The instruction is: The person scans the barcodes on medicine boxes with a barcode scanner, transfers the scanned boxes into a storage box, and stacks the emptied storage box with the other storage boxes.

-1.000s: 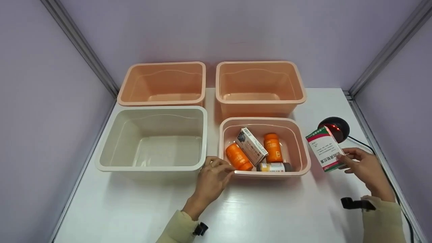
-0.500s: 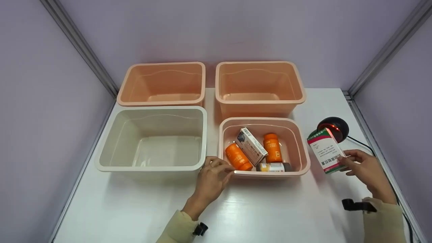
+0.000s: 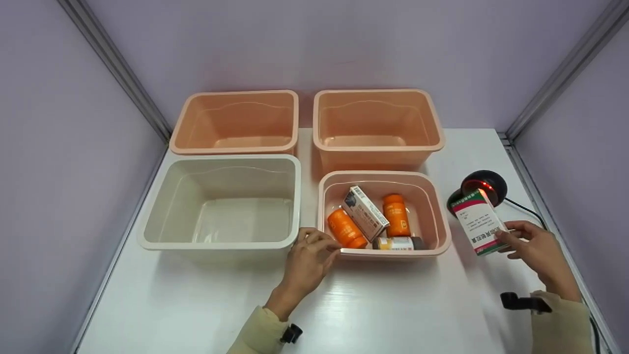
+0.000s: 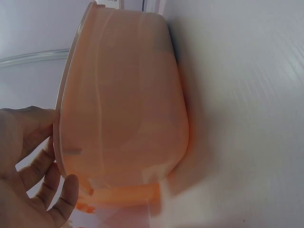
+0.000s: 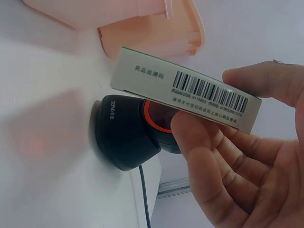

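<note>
My right hand (image 3: 538,248) pinches a white medicine box (image 3: 476,221) with green and red bands, tilted in front of a black barcode scanner (image 3: 484,184) that glows red. In the right wrist view a narrow side of the medicine box (image 5: 185,88) carries a printed barcode, and the scanner (image 5: 126,130) stands just behind it. My left hand (image 3: 309,263) holds the near left corner of the pink bin (image 3: 444,236) by its rim. Inside that bin lie two orange bottles (image 3: 397,216), a small white box (image 3: 366,214) and a dark-capped bottle (image 3: 395,243) with a yellow-and-white label.
A pale green-white bin (image 3: 221,246) stands left of the pink one. Behind them are two orange bins, one at the left (image 3: 236,150) and one at the right (image 3: 378,157). The scanner's cable (image 3: 526,210) runs along the right table edge. Lilac walls enclose the white table (image 3: 383,305).
My right hand has moved slightly right and toward me with the medicine box, which still faces the scanner. The left hand stays on the bin's rim.
</note>
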### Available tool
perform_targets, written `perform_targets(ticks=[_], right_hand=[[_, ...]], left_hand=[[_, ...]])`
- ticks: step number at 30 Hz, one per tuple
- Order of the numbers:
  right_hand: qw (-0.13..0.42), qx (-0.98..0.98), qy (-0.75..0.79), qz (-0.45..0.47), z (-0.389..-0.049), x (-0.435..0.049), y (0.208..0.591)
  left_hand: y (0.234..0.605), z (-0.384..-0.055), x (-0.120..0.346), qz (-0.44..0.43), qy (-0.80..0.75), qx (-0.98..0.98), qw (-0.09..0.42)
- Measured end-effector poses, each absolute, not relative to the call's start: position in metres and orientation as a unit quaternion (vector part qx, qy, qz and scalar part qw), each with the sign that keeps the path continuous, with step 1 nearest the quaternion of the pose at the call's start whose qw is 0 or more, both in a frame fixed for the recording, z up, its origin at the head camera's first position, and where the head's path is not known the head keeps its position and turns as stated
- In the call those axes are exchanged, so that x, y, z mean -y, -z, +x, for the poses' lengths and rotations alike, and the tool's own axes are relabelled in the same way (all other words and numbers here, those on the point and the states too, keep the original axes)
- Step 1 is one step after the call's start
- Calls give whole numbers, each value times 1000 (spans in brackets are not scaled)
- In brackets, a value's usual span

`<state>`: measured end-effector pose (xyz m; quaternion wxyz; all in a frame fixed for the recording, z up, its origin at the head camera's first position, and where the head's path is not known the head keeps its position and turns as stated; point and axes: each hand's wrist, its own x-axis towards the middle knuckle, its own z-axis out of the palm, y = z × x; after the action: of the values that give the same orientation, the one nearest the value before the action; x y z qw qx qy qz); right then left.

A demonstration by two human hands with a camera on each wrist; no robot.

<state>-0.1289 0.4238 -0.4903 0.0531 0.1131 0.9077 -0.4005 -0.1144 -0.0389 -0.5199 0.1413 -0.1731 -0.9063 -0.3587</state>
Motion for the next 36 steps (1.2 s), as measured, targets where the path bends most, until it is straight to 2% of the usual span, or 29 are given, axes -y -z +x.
perform_targets(ticks=[6, 36], right_hand=[[42, -906, 407, 104, -131, -424, 491], [66, -883, 455, 93, -163, -423, 507]], left_hand=[[521, -114, 39, -176, 361, 905, 143], [522, -115, 40, -180, 352, 907, 146]])
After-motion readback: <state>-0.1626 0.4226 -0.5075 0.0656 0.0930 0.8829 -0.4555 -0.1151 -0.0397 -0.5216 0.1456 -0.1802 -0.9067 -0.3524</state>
